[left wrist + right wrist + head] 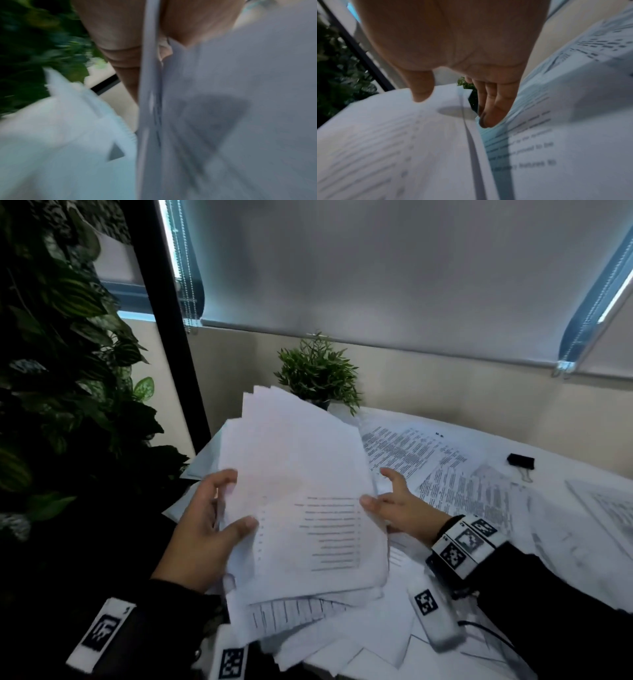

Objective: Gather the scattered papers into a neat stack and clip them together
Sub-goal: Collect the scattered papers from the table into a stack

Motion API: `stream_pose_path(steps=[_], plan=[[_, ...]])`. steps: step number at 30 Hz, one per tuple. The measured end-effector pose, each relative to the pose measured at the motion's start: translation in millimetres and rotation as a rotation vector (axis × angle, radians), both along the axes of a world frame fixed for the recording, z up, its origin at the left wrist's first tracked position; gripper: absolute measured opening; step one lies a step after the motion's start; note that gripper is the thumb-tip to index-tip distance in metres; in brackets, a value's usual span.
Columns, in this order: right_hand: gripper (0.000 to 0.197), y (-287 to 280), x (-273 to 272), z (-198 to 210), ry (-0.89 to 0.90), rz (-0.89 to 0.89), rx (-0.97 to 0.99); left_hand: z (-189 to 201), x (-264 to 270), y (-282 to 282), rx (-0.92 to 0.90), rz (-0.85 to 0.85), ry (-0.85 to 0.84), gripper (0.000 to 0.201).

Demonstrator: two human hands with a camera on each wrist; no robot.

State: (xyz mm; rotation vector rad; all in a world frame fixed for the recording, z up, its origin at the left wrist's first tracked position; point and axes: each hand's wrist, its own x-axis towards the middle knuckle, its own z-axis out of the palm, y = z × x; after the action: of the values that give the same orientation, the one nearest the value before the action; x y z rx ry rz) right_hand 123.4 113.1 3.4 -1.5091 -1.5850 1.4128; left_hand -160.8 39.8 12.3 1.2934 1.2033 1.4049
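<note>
Left hand (205, 529) fingers curled behind the left edge of the gathered sheaf (301, 491), thumb laid on its front face: sheaf grasped there. Right hand (394, 505) thumb is set on the sheaf's right edge, fingers spread and relaxed behind it; a true pinch cannot be told, more a steadying touch. Sheaf is held raised and tilted at frame centre, top corners fanned and uneven, lower sheets slipping out at bottom. Risk judged: sheets could slide out of the bottom since only the left side is firmly gripped and edges are not squared; clipping now would catch misaligned pages. Loose papers (462, 484) are still spread on the table (582, 474) at right; binder clip (520, 462) lies at right, well apart from both hands. Both forearms enter from the lower frame, wrists angled inward
</note>
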Motion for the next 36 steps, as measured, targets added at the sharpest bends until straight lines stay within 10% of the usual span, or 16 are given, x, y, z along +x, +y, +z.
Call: stream_pose_path(steps=[3,7,11,22,29,36], plan=[[0.118,-5.5,4.7,10.4,0.257,-0.029,-0.045,25.8,16.0,8.8,0.122,-0.103,0.030,0.076],[0.087,-14.2,28.1,37.5,0.534,-0.131,0.190,42.8,41.8,33.5,0.178,-0.146,0.007,0.084],[0.039,-33.0,54.6,73.8,0.449,-0.265,0.562,44.6,78.3,50.4,0.174,-0.139,0.051,0.034],[0.049,-42.5,86.8,26.2,0.166,-0.521,0.360,19.2,131.6,58.3,0.056,-0.082,0.076,0.046],[0.057,-39.9,78.7,8.9,0.173,-0.435,0.192,15.8,140.4,60.6,0.030,-0.012,0.021,0.018],[0.059,-45.4,97.0,17.3,0.172,-0.396,0.212,30.8,154.4,58.2,0.068,-0.193,-0.151,0.031]])
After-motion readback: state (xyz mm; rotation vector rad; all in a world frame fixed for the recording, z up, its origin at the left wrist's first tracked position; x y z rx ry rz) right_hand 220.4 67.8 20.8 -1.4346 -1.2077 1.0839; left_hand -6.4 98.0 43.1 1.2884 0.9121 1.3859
